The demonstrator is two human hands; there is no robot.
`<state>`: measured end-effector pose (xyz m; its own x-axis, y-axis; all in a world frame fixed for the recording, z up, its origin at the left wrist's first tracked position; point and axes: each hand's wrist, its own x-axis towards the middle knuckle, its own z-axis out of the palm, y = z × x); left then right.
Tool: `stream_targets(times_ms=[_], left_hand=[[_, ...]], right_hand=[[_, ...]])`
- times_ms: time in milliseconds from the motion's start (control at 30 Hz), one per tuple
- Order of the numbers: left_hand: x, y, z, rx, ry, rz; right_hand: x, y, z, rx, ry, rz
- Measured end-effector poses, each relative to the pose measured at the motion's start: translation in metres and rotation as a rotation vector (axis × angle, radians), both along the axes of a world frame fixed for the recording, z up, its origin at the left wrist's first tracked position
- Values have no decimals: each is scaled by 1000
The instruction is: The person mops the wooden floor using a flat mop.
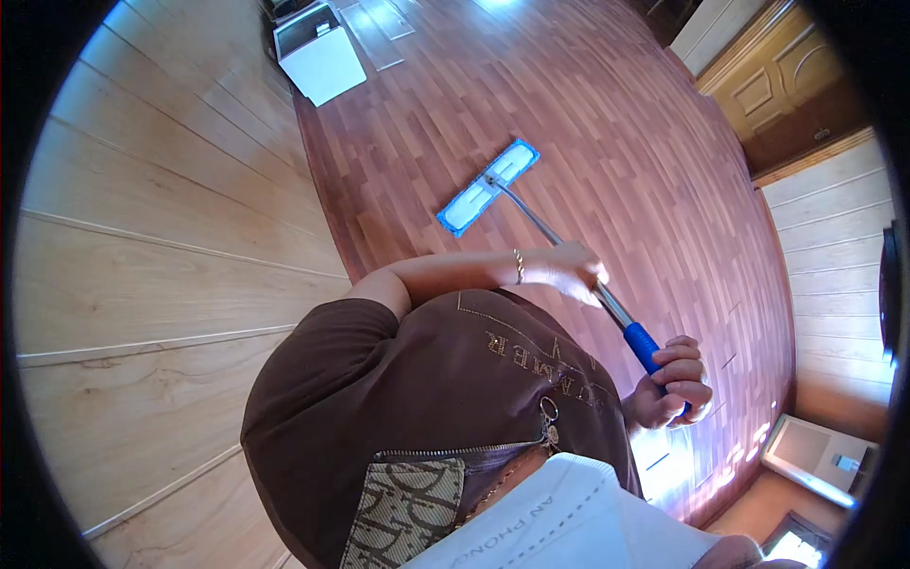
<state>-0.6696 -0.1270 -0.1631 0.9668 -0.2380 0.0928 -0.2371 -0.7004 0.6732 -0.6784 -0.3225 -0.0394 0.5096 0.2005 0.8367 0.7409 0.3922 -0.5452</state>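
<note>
A flat mop with a metal pole runs diagonally across the middle of the view. Its head (489,188), a white plate edged with blue fringe, lies flat on the wood floor (607,180). My left hand (569,271), a gold bracelet at its wrist, is wrapped round the metal pole (616,307) partway up. Lower right, my right hand (675,383) grips the blue handle (642,348) at the pole's upper end, fingers curled over it. My palms hide parts of the pole and handle.
Pale wood panelling (171,247) lines the left side. A white box-shaped appliance (320,59) stands against it at the far left. At the far right is a wooden door (782,90); a white wall-mounted unit (819,459) sits lower right.
</note>
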Motion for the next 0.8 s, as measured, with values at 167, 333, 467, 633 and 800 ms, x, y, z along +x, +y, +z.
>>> stream_targets(times_ms=[167,333,467,633,800], left_hand=[[16,39,-99,196,55,174],[2,26,-109,168,-112,375],[3,17,-116,172,-138,477],[4,15,-124,217,-87,712],[8,5,-115,173,-140,977]], right_hand=[[6,-4,-6,-77,-83,187],[25,-21,16,-255,-264,397],[52,-30,16,-187,-209,527],[107,-31,10,-213,-119,832],[157,-32,10,-276,-23,1250]])
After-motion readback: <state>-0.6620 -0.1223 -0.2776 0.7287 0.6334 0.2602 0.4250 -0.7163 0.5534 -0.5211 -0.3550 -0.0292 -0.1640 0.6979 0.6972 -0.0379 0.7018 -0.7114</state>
